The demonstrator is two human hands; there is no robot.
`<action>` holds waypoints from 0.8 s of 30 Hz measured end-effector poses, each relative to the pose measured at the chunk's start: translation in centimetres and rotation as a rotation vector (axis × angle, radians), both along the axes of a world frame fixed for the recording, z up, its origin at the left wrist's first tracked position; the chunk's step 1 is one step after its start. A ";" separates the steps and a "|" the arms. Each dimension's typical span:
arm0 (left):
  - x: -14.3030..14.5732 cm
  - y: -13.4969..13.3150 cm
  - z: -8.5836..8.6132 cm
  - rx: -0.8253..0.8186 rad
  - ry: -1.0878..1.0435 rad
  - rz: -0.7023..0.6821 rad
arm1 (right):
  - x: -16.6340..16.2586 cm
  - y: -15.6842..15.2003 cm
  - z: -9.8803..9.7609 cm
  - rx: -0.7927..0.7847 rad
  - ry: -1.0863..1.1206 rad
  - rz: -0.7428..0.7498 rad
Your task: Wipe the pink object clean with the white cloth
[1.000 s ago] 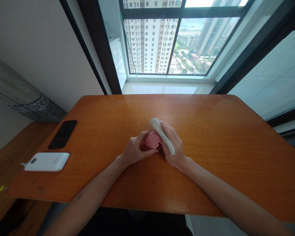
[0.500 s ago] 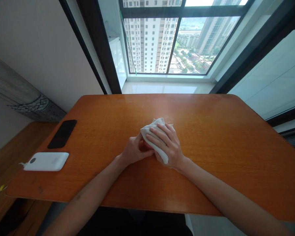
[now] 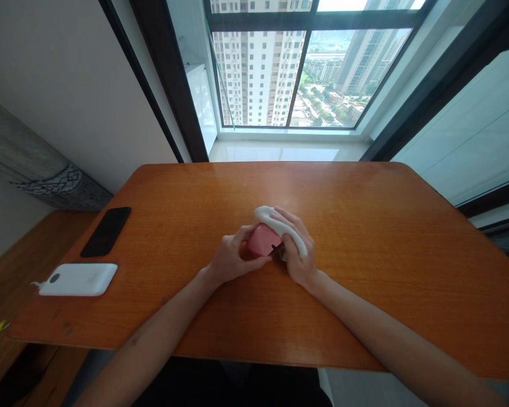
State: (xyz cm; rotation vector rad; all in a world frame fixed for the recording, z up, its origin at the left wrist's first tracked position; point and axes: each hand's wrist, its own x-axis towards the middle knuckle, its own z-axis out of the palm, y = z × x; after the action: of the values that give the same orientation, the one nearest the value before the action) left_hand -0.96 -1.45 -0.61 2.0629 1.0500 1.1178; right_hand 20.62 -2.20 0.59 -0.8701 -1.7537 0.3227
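Observation:
Over the middle of the wooden table (image 3: 356,226), my left hand (image 3: 233,255) grips a small, smooth pink object (image 3: 263,240) by its left side, thumb below and fingers above. A thin dark piece shows at its lower right edge; the object's exact kind cannot be made out. My right hand (image 3: 300,254) is closed on a folded white cloth (image 3: 280,225), which lies against the pink object's upper right side. The cloth and the fingers hide part of the object.
Toward the table's left edge lie a black phone (image 3: 106,232) and a white power bank (image 3: 78,279) with a cable plugged in. A wooden bench (image 3: 29,249) stands left of the table. Beyond the far edge is a window (image 3: 322,79).
My right hand has drawn the cloth to the right and tilted it, baring much of the pink object. My left hand has kept its hold in nearly the same place.

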 end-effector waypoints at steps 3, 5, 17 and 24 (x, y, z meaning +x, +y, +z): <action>-0.1 0.0 0.0 -0.008 -0.002 -0.016 | 0.0 -0.2 0.1 0.061 -0.067 0.025; -0.1 0.0 0.0 -0.005 0.007 -0.011 | 0.0 -0.3 0.0 0.150 -0.162 0.070; -0.2 0.0 -0.2 -0.005 -0.004 -0.011 | -0.1 -0.2 -0.1 0.151 -0.161 0.075; -0.1 0.0 0.1 -0.014 -0.022 -0.027 | 0.0 0.2 -0.2 -0.012 -0.001 -0.024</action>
State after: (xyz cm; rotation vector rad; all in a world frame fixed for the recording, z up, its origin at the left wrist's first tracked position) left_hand -1.03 -1.42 -0.52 2.0436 1.0136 1.1146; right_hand 20.63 -1.97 0.36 -0.8996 -1.7428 0.3169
